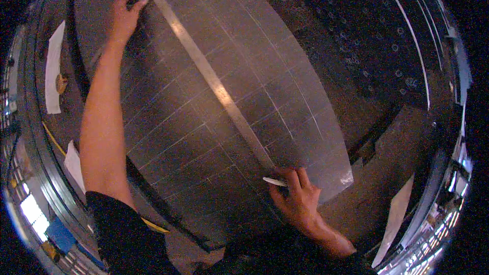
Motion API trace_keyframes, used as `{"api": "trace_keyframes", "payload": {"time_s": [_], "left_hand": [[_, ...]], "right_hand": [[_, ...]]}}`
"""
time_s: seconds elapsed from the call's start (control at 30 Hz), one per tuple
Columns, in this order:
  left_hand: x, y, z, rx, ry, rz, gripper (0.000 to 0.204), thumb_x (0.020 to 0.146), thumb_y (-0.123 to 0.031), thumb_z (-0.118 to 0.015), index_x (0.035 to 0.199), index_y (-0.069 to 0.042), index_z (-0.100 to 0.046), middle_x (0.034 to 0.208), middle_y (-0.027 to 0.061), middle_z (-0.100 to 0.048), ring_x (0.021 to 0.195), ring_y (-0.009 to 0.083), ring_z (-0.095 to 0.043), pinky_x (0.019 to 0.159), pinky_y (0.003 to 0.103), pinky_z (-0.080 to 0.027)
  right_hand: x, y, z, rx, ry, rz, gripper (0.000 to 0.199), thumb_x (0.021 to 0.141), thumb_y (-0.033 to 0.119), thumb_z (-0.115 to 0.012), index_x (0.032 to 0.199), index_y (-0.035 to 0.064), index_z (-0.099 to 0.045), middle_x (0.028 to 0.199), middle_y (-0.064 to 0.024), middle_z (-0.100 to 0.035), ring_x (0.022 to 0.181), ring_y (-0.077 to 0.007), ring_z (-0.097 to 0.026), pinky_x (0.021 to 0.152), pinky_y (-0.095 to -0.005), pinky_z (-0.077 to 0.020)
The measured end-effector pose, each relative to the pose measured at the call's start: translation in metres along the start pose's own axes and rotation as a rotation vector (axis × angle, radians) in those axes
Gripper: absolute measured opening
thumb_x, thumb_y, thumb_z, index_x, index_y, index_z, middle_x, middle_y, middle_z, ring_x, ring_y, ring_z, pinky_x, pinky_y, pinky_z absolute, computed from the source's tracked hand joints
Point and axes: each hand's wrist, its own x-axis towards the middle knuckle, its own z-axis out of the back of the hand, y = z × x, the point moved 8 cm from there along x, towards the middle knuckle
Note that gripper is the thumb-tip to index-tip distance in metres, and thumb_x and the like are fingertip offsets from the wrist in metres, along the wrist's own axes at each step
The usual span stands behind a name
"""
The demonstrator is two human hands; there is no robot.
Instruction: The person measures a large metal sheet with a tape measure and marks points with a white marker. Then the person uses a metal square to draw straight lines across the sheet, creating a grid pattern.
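I am far away, watching two bare hands work over a big, flat, grey sheet with a curved edge [305, 91]. Thin pale lines cross it like squares. On top of the sheet lies a long, thin, straight strip that shines like metal [204, 69]. It slants from the far left down toward the near right.

The left hand [125, 18] is stretched out to the far end of the strip. Its finger and thumb tips are bent in at that end, but I can't tell if they pinch it or just press on it. The right hand [300, 198] is at the near end, with its fingers curled around a thin, white stick with a pointy tip [274, 181]. Some of those fingers look to be right at the strip's end, but I can't see if they push on it.

I think the strip is light and stiff, maybe a bit bendy because it is so long. It looks smooth, so I'd guess it could slide or swing if only one end was held. I'd hold it near both ends, pressing down flat. The white stick looks small and light, and maybe its tip could snap.
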Motion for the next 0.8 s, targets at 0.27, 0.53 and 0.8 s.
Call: {"api": "trace_keyframes", "payload": {"time_s": [0.27, 0.53, 0.8], "left_hand": [[0.018, 0.029, 0.005, 0.017, 0.040, 0.067, 0.046, 0.083, -0.041, -0.073, 0.109, -0.004, -0.071, 0.114, 0.0183, -0.067, 0.104, 0.0328, -0.064, 0.091, 0.040, -0.049], [0.019, 0.036, 0.006, 0.034, 0.018, 0.112, 0.049, 0.083, -0.042, -0.074, 0.113, -0.004, -0.070, 0.113, 0.0176, -0.069, 0.105, 0.0321, -0.065, 0.093, 0.039, -0.049], [0.022, 0.040, 0.003, 0.044, 0.048, 0.087, 0.055, 0.084, -0.045, -0.071, 0.119, -0.003, -0.067, 0.117, 0.0193, -0.067, 0.107, 0.0334, -0.064, 0.094, 0.040, -0.049]], "right_hand": [[0.003, 0.014, 0.008, 0.012, -0.040, 0.037, 0.040, 0.078, 0.020, -0.077, 0.114, 0.0131, -0.061, 0.104, -0.0090, -0.061, 0.083, -0.0295, -0.065, 0.064, -0.0417, -0.0551], [0.008, 0.015, 0.010, 0.020, -0.057, 0.015, 0.041, 0.076, 0.019, -0.078, 0.113, 0.0131, -0.061, 0.103, -0.0091, -0.062, 0.083, -0.0293, -0.066, 0.064, -0.0409, -0.0553], [0.007, 0.016, 0.012, 0.035, -0.078, 0.022, 0.040, 0.075, 0.018, -0.078, 0.111, 0.0126, -0.062, 0.105, -0.0083, -0.061, 0.085, -0.0302, -0.066, 0.065, -0.0413, -0.0553]]}}
